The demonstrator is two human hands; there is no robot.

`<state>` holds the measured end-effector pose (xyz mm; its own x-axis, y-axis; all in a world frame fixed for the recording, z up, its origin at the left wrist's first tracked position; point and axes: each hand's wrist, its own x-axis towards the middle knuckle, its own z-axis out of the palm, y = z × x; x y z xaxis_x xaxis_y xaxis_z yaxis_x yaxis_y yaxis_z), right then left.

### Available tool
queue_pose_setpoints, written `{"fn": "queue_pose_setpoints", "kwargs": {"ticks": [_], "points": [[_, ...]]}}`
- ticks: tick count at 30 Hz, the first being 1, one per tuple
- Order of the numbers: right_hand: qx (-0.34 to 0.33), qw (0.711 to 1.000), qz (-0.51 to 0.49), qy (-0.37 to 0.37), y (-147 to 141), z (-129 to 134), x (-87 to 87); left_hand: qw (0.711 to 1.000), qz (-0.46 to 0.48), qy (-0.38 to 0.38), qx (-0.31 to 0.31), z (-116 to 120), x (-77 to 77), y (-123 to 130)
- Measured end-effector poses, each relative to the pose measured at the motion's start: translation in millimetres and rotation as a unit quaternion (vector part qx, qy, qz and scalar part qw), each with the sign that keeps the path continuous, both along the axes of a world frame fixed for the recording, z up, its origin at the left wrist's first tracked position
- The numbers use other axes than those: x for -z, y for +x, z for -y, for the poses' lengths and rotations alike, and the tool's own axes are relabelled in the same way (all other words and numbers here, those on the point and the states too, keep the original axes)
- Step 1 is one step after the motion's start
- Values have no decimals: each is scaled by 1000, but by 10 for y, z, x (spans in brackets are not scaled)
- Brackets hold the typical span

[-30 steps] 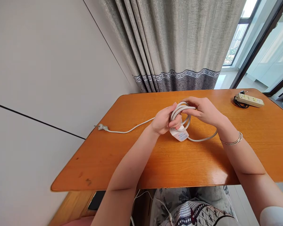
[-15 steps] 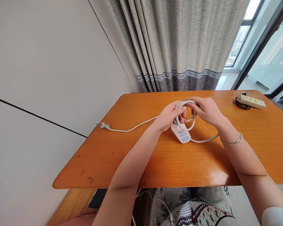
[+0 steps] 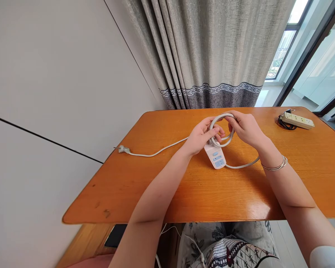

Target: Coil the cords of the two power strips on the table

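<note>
A white cable [image 3: 222,144] is looped in a small ring between my two hands. My left hand [image 3: 202,137] pinches the ring's left side, thumb over the cable. At the ring's upper right, my right hand [image 3: 244,128] has its fingers closed on the same cable. Just below the ring, a white power strip [image 3: 215,157] with blue sockets slants on the wooden table [image 3: 162,186]; its upper end is partly hidden by my left hand. One stretch of cable runs left to a plug [image 3: 124,149] near the table's left edge, another curves right under my right wrist.
At the table's far right lies a beige power strip [image 3: 298,121] with a black cord [image 3: 287,124] bunched beside it. A grey curtain [image 3: 212,56] hangs behind the table, and a pale wall [image 3: 58,93] stands to the left.
The cable ring has shifted slightly up and right with my right hand. Fingers of my left hand have spread a little behind the ring. More of the white power strip's upper part shows.
</note>
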<state>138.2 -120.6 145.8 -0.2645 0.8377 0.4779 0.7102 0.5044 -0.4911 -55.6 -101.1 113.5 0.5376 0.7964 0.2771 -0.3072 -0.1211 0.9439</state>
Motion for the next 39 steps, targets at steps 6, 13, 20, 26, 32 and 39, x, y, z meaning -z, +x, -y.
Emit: {"fn": "queue_pose_setpoints", "kwargs": {"ticks": [6,13,20,26,32,39], "points": [[-22,999,1,-26,-14,15,-9,998,36,-32,-36,58,8,85],[-9,997,68,-31,-24,21,-6,984,65,-108,-125,121,-28,179],[-76,989,94,-82,-23,61,-31,982,49,-123,-136,132,-65,166],[-113,985,45,-120,-8,31,-22,982,46,-140,-116,124,-57,154],[-108,989,-53,-90,-21,-51,70,987,69,-125,-79,97,-44,103],[-101,986,-116,-65,27,-99,109,998,57,-16,38,75,-31,17]]}}
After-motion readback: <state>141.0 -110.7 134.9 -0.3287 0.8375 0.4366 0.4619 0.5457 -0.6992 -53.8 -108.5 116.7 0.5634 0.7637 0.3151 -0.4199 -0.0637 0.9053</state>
